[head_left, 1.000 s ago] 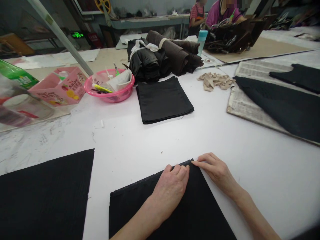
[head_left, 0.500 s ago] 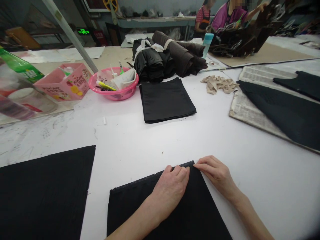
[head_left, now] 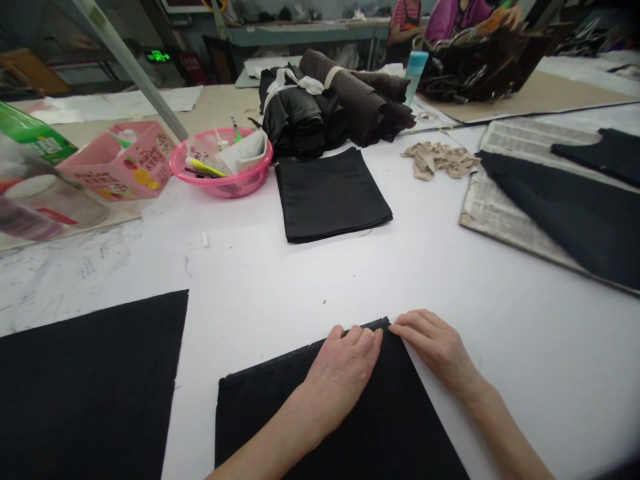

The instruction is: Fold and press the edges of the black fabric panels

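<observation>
A black fabric panel lies in front of me, with a narrow folded strip along its far edge. My left hand rests across the panel, its fingers curled and pressed on that folded edge near the far right corner. At the corner itself, my right hand pinches the edge between thumb and fingers. The two hands are close together but apart. Left of this panel lies another black fabric panel, flat on the white table.
Beyond my hands sits a stack of black fabric pieces. Behind it are dark fabric rolls; a pink basin of tools stands left. Beige fabric strips and a board with black fabric lie right. A person works farther back.
My left hand has slid very slightly right along the folded edge, toward the corner. My right hand keeps its pinch there. The view has shifted a little, with the background sitting slightly higher.
</observation>
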{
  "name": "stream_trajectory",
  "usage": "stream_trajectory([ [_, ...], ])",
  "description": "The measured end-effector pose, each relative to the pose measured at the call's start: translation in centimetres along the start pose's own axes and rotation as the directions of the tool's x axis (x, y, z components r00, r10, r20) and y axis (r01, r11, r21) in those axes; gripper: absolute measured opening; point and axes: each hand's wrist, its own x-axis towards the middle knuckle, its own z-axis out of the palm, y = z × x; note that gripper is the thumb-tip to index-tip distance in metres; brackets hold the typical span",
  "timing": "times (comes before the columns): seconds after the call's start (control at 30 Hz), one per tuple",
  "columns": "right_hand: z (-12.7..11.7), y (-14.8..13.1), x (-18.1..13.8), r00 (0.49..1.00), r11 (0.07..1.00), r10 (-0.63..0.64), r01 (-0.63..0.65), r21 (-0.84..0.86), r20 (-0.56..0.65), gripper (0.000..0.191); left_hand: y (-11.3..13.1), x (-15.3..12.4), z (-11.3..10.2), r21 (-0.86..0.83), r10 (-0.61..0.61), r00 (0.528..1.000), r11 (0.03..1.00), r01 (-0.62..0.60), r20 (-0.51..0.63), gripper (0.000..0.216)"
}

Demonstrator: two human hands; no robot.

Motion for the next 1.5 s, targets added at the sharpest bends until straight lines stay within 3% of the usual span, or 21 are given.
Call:
stream_trajectory([
  [0.3, -0.2, -0.4, 0.0, 1.0, 1.0, -0.013, 0.013, -0.029, -0.004, 0.023, 0.3, 0.6, -0.1, -0.013, -0.014, 1.0, 1.0, 0.014, 0.009, 0.044],
  [0.6, 0.0, 0.3, -0.1, 0.987, 0.987, 0.114, -0.1, 0.13, -0.111, 0.026, 0.6, 0.9, 0.0, -0.044, -0.039, 0.999, 0.998, 0.039, 0.015, 0.047],
  [0.9, -0.1, 0.3, -0.4, 0.998, 0.998, 0.057, -0.056, 0.024, -0.03, 0.027, 0.6, 0.8, -0.1, -0.056, -0.038, 0.999, 0.998, 0.039, 0.017, 0.046],
  [1.17, -0.1, 0.2, -0.8, 1.0, 0.999, 0.016, -0.017, -0.045, -0.024, 0.027, 0.6, 1.1, -0.3, -0.06, -0.043, 0.997, 0.997, 0.047, 0.065, 0.046],
  [1.5, -0.4, 0.0, -0.6, 1.0, 0.997, -0.023, 0.024, -0.074, 0.012, 0.028, 0.8, 1.4, -0.3, -0.073, -0.064, 0.997, 0.995, 0.068, 0.048, 0.042],
])
